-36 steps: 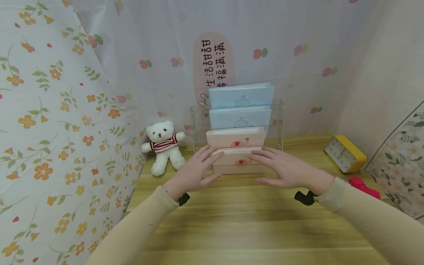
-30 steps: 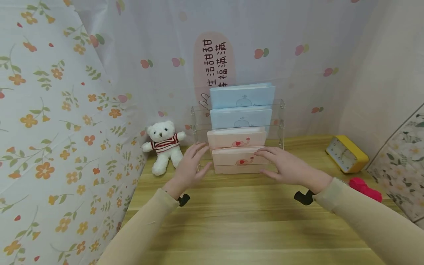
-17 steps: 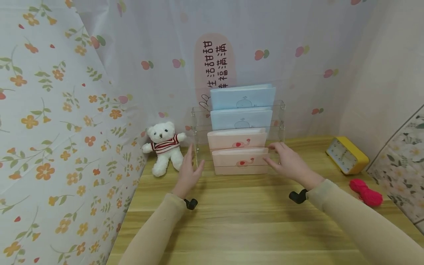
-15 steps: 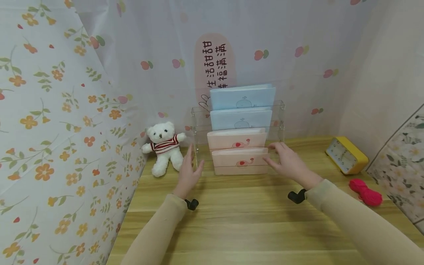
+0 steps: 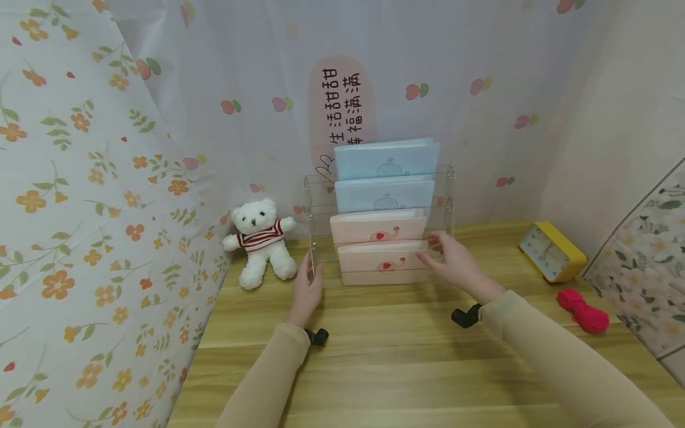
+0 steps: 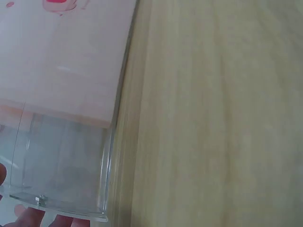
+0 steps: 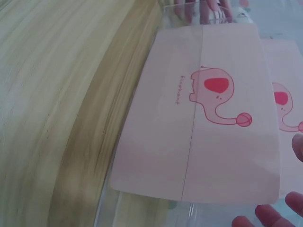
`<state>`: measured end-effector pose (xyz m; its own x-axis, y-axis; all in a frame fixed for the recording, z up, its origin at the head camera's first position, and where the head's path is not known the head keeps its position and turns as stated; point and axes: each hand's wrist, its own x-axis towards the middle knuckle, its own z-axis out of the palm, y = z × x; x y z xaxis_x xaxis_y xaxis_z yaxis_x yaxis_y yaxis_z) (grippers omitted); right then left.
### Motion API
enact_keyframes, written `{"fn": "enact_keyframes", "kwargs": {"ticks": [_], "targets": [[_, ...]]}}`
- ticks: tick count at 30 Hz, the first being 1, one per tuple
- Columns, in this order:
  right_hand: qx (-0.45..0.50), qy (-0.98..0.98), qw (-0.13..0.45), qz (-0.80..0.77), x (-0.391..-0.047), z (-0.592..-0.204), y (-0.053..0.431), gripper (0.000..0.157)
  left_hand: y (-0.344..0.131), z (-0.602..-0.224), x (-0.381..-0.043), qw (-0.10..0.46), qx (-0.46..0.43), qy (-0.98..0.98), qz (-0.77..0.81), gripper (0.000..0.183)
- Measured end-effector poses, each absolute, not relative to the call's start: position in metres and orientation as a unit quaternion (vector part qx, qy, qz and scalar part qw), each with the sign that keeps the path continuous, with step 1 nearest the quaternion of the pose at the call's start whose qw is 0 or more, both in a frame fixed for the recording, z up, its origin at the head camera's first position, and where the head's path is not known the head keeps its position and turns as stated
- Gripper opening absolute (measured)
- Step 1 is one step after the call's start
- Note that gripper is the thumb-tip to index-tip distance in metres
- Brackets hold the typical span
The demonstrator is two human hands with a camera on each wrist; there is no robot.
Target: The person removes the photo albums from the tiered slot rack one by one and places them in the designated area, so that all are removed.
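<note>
A clear acrylic rack [image 5: 323, 242] stands at the back of the table. In its tiers sit two blue booklets [image 5: 382, 161] with whale drawings and two pink booklets [image 5: 358, 258] with elephant drawings. My left hand [image 5: 306, 297] grips the rack's left side panel: the left wrist view has fingers [image 6: 31, 218] outside the panel and the thumb tip at its front. At the right end of the pink booklets is my right hand [image 5: 457, 264], its thumb near the front booklet's edge and its fingers [image 7: 267, 216] loosely bent, apart from one another, holding nothing visible.
A white teddy bear [image 5: 262, 241] in a striped sweater sits left of the rack. To the right are a yellow clock [image 5: 553, 251] and a pink yarn skein [image 5: 583, 310]. Patterned cloth [image 5: 465, 59] hangs behind the wooden table [image 5: 396, 356].
Both hands have spread from in front of the pink booklets to the rack's two ends. My left hand has taken hold of its left side panel. The head view has shifted slightly.
</note>
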<state>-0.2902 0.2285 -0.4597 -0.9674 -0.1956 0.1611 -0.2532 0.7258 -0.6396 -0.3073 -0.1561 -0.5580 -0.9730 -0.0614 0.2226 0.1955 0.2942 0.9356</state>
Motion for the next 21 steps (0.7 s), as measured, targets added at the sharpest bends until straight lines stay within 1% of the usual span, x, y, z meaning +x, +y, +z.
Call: {"fn": "enact_keyframes", "kwargs": {"ticks": [3,6,14,17,21], "targets": [[0.118,-0.921,0.049,0.368,-0.291,-0.461,0.224,0.069,-0.158,-0.566,-0.309,0.122,-0.030,-0.798,-0.590,0.055],[0.114,-0.913,0.062,0.387,-0.291,-0.464,0.221,0.066,-0.159,-0.569,-0.308,0.131,-0.020,-0.798,-0.589,0.052],[0.125,-0.892,0.098,0.424,-0.300,-0.474,0.210,0.048,-0.162,-0.573,-0.308,0.111,-0.016,-0.787,-0.607,0.052],[0.123,-0.883,0.088,0.443,-0.303,-0.476,0.204,0.041,-0.166,-0.579,-0.311,0.118,-0.027,-0.792,-0.599,0.053],[0.107,-0.874,0.053,0.470,-0.308,-0.482,0.199,0.040,-0.170,-0.585,-0.309,0.135,-0.043,-0.799,-0.584,0.057]]}}
